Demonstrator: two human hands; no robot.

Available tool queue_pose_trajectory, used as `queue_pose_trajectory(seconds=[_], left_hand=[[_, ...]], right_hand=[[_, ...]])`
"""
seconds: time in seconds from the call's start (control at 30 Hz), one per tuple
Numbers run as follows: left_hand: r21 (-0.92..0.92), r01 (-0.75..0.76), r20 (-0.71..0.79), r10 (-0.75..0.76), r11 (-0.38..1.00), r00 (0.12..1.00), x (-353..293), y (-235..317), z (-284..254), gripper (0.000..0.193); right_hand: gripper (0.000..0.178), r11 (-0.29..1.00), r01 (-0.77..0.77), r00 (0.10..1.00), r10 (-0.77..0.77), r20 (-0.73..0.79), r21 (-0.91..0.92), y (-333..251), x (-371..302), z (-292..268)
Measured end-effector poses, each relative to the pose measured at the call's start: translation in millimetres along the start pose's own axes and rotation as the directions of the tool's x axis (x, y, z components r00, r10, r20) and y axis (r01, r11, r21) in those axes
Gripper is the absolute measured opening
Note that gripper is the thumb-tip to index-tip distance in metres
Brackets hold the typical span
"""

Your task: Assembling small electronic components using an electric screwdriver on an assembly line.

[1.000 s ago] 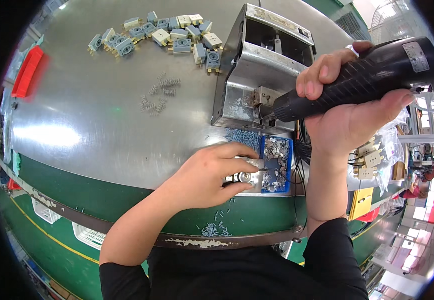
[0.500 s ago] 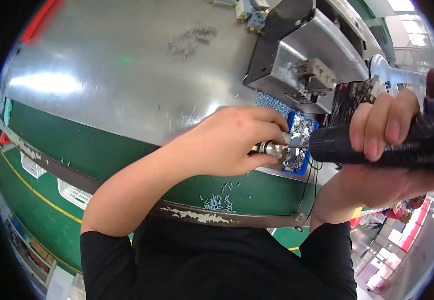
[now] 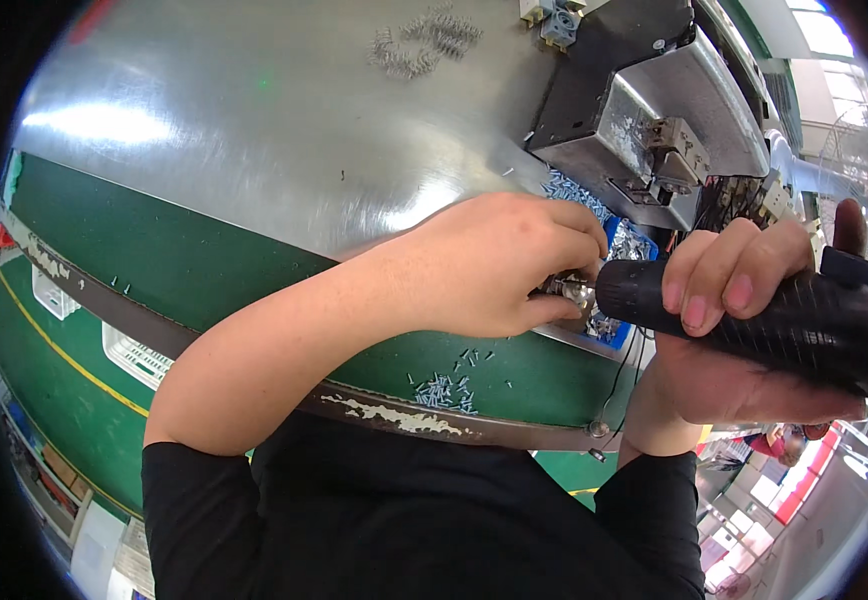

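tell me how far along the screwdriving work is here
Done: nothing finished shows in this view. In hand: the right hand grips a black electric screwdriver while the left hand pinches at its metal tip over the blue screw tray. Left: the grey metal fixture waits beyond, with loose screws and springs lying about.

A brushed metal tabletop [image 3: 254,170], smooth and shiny with bright glare patches, fills the upper left. Its front edge is a matt green band [image 3: 154,250] over a worn metal strip [image 3: 404,415] with flaking paint at six o'clock. Small shiny metal screws [image 3: 444,390] lie scattered on the green. The right hand [image 3: 734,340] grips a matt black power screwdriver [image 3: 784,320] with a textured plastic body at three o'clock. The left hand [image 3: 494,265] touches its bright metal tip [image 3: 569,290]. A glossy blue plastic tray [image 3: 619,240] sits behind. A dull grey metal fixture [image 3: 654,110] stands at one o'clock. Black matt cloth sleeves [image 3: 404,510] show below.
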State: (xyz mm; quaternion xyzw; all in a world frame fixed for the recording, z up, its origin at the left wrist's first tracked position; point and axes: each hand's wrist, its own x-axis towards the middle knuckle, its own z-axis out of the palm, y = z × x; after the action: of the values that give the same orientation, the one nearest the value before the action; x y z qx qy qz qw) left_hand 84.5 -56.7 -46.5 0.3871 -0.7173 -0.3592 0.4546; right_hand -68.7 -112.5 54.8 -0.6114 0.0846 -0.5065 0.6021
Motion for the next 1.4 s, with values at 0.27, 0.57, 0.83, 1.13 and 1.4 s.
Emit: queue_pose_trajectory(seconds=[0.27, 0.57, 0.83, 1.13, 1.4], left_hand=[[0.016, -0.011, -0.033, 0.011, 1.0, 0.999, 1, 0, 0, 0.027], [0.008, 0.027, 0.01, -0.027, 1.0, 1.0, -2, 0, -2, 0.03], [-0.007, 0.024, -0.012, -0.024, 1.0, 1.0, -2, -1, 2, 0.032], [0.018, -0.009, -0.002, 0.009, 1.0, 1.0, -2, 2, 0, 0.032], [0.102, -0.211, -0.091, 0.22, 0.972, 0.971, 0, 2, 7, 0.032]], right_hand=[[0.1, 0.999, 0.02, 0.964, -0.026, 0.265, 0.026, 0, 6, -19], [0.09, 0.997, 0.014, 0.907, 0.021, 0.421, -0.081, 0, 6, -14], [0.093, 0.996, 0.07, 0.928, -0.045, 0.37, -0.053, 5, 0, -10], [0.11, 0.998, 0.062, 0.95, -0.059, 0.305, 0.002, -17, 17, -18], [0.11, 0.998, -0.038, 0.999, 0.04, 0.036, -0.046, -16, 25, -51]])
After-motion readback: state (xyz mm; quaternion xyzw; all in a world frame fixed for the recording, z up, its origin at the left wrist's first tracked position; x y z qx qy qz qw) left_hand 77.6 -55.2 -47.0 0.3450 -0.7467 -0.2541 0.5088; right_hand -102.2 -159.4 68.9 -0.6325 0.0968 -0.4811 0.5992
